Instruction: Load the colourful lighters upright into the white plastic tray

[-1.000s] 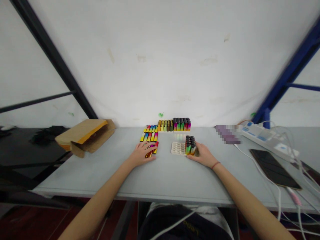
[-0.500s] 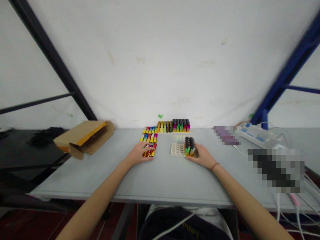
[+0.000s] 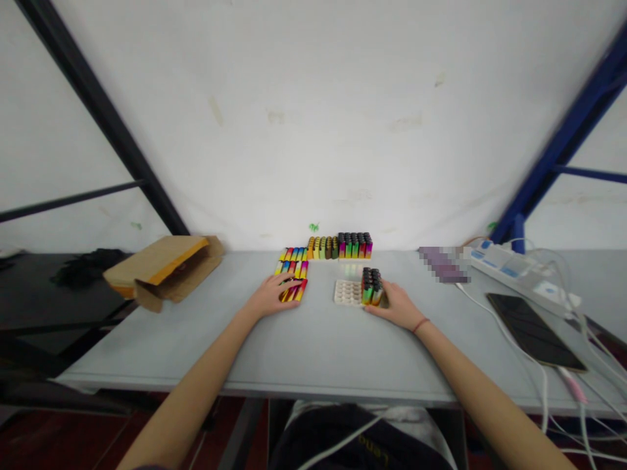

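My left hand (image 3: pixel 269 296) curls round the nearest row of lying lighters (image 3: pixel 294 290), with fingertips across their far part and the thumb at their near end. Two more rows of colourful lighters (image 3: pixel 292 269) lie flat just beyond. My right hand (image 3: pixel 399 307) holds the right end of a white tray (image 3: pixel 348 293) with round holes, its thumb at the near corner. Upright lighters with black tops (image 3: pixel 371 286) fill the tray's right part, against my right fingers; holes show on its left. Part of the right fingers is hidden behind the lighters.
Against the wall stand a block of yellow-topped lighters (image 3: pixel 323 248) and a block of black-topped ones (image 3: pixel 355 245). An open cardboard box (image 3: pixel 166 267) lies at the left. On the right are a phone (image 3: pixel 533 331), a purple device (image 3: pixel 443 264), a power strip (image 3: pixel 519 274) and white cables.
My left hand has shifted slightly, and more of the nearest lighters shows beside its fingers. The right hand and the tray have stayed in place.
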Demonstrator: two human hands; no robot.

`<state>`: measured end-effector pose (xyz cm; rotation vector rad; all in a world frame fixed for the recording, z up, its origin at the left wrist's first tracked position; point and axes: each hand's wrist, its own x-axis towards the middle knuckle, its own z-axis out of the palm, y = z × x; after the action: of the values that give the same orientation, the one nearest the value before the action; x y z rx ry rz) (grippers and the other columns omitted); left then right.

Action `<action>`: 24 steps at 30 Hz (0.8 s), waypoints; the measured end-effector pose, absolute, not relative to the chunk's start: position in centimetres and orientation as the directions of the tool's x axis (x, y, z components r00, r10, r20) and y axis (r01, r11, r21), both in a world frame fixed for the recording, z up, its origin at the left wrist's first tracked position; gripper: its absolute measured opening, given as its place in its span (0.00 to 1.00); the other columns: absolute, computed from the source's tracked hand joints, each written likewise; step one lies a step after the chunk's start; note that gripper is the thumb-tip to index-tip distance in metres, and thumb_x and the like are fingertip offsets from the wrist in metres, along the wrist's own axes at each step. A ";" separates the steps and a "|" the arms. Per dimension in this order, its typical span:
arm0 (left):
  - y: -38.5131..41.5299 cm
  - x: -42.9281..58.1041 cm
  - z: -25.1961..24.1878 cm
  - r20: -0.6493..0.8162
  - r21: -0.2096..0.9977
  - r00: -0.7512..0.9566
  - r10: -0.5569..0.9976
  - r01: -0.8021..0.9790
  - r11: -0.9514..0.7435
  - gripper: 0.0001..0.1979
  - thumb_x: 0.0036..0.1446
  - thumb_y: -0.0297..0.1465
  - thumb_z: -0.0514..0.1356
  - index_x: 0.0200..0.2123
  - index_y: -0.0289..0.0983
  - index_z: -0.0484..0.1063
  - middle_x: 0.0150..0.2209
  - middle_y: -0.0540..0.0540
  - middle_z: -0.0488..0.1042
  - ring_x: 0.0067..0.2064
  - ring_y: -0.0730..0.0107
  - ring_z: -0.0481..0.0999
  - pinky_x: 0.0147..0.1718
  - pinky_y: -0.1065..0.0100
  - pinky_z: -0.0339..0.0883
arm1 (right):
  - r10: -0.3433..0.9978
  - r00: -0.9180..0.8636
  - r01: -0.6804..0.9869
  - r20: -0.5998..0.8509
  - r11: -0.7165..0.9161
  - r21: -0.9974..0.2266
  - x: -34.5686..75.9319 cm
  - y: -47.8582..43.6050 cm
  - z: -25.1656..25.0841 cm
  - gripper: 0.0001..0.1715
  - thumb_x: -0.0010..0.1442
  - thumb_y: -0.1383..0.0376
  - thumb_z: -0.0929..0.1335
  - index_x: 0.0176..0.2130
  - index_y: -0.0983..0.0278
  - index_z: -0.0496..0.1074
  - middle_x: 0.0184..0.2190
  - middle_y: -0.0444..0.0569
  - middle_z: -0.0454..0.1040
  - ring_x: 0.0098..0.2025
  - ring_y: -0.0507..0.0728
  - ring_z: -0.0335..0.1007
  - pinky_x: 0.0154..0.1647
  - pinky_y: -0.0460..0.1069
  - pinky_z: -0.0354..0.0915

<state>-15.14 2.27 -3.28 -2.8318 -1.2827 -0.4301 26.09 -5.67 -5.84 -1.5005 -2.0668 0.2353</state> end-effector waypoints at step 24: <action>0.1 -14.2 -3.1 0.260 0.146 0.716 0.647 0.634 -0.760 0.22 0.69 0.46 0.55 0.57 0.45 0.78 0.65 0.41 0.72 0.67 0.53 0.68 0.67 0.47 0.60 | 0.918 -0.202 0.819 0.341 0.349 -0.455 26.1 -5.7 -5.9 0.46 0.56 0.45 0.73 0.63 0.69 0.66 0.49 0.63 0.80 0.49 0.70 0.76 0.52 0.61 0.69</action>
<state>-14.24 0.05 -3.05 -2.9529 -1.1025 -0.4753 26.14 -5.65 -5.87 -1.5078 -2.0601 0.2328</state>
